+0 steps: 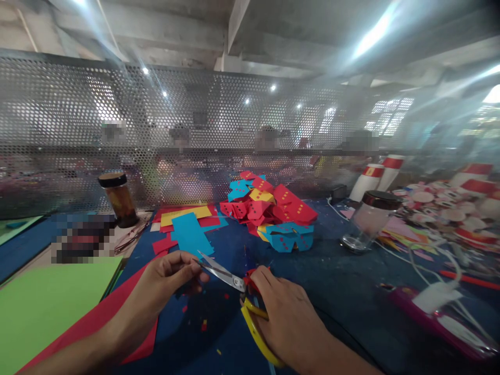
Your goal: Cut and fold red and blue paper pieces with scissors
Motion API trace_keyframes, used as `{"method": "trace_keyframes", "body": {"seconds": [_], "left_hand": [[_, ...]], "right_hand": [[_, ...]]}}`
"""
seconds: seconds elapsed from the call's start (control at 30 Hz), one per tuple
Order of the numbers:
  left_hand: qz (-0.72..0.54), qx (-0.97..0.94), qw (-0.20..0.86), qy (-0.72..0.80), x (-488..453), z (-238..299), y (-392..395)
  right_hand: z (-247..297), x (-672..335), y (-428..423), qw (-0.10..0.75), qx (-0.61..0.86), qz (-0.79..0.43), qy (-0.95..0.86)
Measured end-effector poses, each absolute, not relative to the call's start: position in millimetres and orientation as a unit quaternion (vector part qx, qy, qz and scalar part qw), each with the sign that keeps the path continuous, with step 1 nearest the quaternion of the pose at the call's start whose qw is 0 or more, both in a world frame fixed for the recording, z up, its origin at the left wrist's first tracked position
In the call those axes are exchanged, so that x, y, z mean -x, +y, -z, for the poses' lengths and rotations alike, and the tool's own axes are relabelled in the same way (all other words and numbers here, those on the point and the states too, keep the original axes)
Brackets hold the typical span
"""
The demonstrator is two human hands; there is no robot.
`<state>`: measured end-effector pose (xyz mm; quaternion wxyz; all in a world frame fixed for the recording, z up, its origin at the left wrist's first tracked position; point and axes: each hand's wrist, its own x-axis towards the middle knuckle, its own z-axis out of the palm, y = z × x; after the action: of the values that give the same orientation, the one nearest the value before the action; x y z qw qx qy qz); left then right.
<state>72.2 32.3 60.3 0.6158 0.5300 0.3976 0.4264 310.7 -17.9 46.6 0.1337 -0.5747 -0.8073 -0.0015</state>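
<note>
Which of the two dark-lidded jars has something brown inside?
The left jar, beyond the left hand near the perforated screen: brown shows through its wall. The right jar, beyond the right hand, looks clear.

One left hand [175, 276] and one right hand [291, 307], two in all, are at one pair of scissors [236, 283]. Beyond the scissors sit one heap of folded papers [269, 203], its overlapping pieces uncountable, and one perforated screen [128, 104]. Two lidded jars [120, 200] [365, 221] flank the scissors farther off. Right of the scissors: one white plug [437, 297], one red stick [469, 279].
</note>
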Motion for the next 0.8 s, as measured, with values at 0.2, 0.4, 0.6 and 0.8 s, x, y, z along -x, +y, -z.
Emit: {"method": "trace_keyframes", "body": {"seconds": [0.2,0.4,0.6,0.8], "left_hand": [[-0.427,-0.532,0.611,0.401,-72.3,-59.9,33.5],[-0.43,-0.537,0.607,0.398,-73.4,-62.2,33.3],[-0.431,-0.537,0.607,0.397,-73.8,-60.9,33.1],[-0.43,-0.52,0.615,0.409,-75.2,-61.5,33.5]], "right_hand": [[-44.9,-308.9,-17.3,0.129,0.571,-0.013,-0.811],[-45.4,-307.7,-16.7,0.146,0.57,-0.024,-0.808],[-47.8,-307.1,-18.8,0.143,0.571,-0.026,-0.808],[-42.3,-307.8,-16.3,0.144,0.573,0.001,-0.807]]}}
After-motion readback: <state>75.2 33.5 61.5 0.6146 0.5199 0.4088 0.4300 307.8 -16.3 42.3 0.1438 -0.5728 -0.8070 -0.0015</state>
